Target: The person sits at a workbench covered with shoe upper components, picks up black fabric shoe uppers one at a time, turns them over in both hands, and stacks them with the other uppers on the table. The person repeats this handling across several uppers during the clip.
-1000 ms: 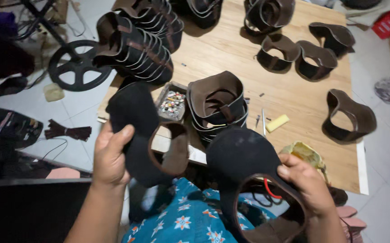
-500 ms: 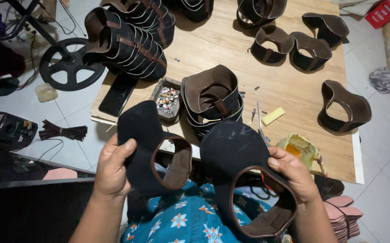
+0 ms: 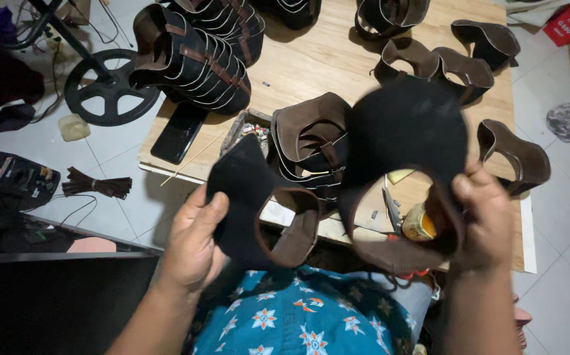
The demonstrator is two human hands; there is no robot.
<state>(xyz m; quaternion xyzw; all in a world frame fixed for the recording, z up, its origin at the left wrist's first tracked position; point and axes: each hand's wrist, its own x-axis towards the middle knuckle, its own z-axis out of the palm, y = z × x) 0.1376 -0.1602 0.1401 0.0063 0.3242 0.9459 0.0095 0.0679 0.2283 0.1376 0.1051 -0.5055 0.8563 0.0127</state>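
Note:
My left hand [image 3: 196, 240] grips a dark brown leather sandal upper [image 3: 252, 207] with a black suede side and a looped strap, held over my lap. My right hand [image 3: 489, 220] grips a second, larger upper [image 3: 406, 154] of the same kind, raised higher so its black side faces me and its brown loop hangs open. Both pieces are in front of a low wooden board [image 3: 324, 59] on the floor. Behind them on the board stands a nested stack of brown uppers [image 3: 311, 144].
Long rows of stacked uppers [image 3: 193, 56] lie at the board's back left, and single uppers [image 3: 515, 154] sit at its right. A small tray of bits [image 3: 252, 131], a black phone [image 3: 179, 131] and a glue pot [image 3: 420, 223] are near the front edge. A black wheel [image 3: 110, 92] lies on the tiled floor.
My right hand has lifted its upper up and away from my lap, turning its black side toward me. My left hand's upper has shifted slightly right and down.

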